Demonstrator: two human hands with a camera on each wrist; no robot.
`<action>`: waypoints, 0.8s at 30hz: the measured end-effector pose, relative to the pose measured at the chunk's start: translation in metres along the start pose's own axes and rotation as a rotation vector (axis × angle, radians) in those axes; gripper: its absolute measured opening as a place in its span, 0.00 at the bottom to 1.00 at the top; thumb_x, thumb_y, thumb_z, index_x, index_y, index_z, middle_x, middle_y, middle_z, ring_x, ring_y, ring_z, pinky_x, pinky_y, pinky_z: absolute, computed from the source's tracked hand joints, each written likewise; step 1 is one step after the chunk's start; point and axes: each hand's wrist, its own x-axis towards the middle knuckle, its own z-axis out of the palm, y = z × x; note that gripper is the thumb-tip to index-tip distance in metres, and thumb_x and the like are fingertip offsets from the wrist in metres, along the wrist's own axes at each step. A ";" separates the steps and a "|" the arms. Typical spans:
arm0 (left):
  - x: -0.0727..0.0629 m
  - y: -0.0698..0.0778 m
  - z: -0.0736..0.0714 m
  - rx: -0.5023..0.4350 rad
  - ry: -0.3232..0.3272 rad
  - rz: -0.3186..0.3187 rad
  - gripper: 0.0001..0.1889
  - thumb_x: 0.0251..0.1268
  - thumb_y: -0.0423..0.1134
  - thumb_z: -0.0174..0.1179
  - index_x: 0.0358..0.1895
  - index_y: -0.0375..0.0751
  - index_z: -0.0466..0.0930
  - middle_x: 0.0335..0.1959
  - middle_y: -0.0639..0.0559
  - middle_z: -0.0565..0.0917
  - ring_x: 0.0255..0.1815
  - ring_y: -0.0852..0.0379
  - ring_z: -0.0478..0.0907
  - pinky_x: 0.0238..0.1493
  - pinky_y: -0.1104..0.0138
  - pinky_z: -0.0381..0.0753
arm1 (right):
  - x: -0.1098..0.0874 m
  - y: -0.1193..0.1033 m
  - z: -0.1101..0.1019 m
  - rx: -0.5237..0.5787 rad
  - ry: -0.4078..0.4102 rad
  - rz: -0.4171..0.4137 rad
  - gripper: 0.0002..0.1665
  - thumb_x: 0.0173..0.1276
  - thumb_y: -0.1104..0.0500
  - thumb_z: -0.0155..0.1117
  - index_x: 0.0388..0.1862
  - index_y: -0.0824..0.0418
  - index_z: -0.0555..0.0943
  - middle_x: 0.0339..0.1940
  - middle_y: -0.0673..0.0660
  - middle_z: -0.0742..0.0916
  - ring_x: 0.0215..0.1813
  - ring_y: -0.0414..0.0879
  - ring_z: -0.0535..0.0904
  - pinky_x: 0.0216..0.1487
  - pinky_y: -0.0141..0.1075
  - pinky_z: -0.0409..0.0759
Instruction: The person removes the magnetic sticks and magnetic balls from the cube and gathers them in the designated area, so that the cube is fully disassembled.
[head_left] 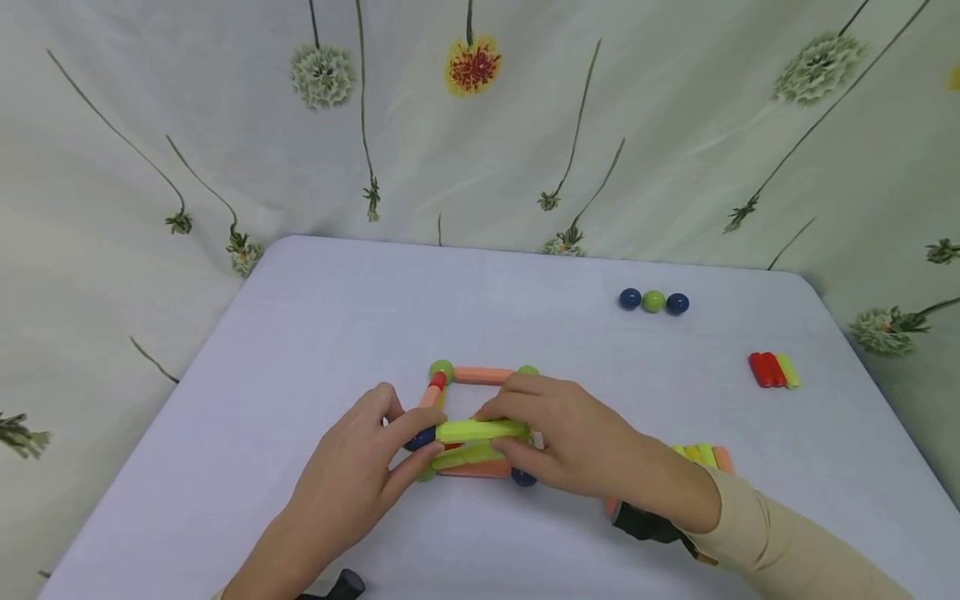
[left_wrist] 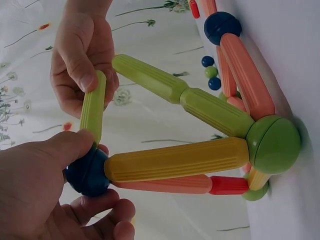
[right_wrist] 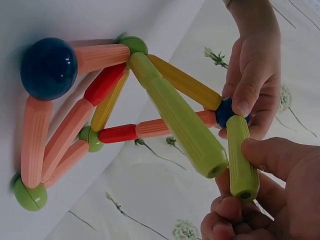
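In the left wrist view, my left hand [left_wrist: 35, 185] pinches a dark blue magnetic ball [left_wrist: 89, 172] between thumb and fingers. A light green magnetic stick [right_wrist: 240, 155] extends from that ball, and the thumb and fingers of my right hand [head_left: 558, 429] pinch it. Yellow [left_wrist: 177, 159] and salmon [left_wrist: 165, 183] sticks slope from the raised ball down to the base. Two light green sticks joined end to end [right_wrist: 182, 117] rise from a green base ball [left_wrist: 274, 145]; their upper end is close to the held stick. Salmon sticks and balls form the base frame, partly behind my hands in the head view.
Two blue balls and a green ball [head_left: 653, 301] lie in a row at the back right of the white table [head_left: 337, 308]. Short red and yellow-green sticks [head_left: 767, 370] sit farther right. More yellow-green and salmon sticks [head_left: 705, 455] are partly hidden by my right forearm.
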 end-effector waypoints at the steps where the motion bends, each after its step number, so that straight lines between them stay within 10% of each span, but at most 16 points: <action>1: 0.000 0.000 0.000 0.005 -0.001 -0.004 0.18 0.54 0.44 0.73 0.49 0.55 0.82 0.30 0.62 0.60 0.26 0.67 0.57 0.22 0.76 0.60 | -0.001 0.001 -0.001 0.005 0.010 0.009 0.13 0.66 0.62 0.66 0.49 0.55 0.82 0.44 0.45 0.81 0.37 0.35 0.74 0.36 0.25 0.75; 24: 0.002 0.002 -0.001 0.027 -0.013 -0.017 0.17 0.54 0.45 0.72 0.48 0.56 0.83 0.29 0.62 0.59 0.25 0.67 0.55 0.21 0.76 0.57 | -0.094 0.036 -0.038 -0.087 0.120 0.596 0.19 0.68 0.63 0.63 0.57 0.53 0.73 0.38 0.48 0.80 0.23 0.38 0.73 0.22 0.31 0.74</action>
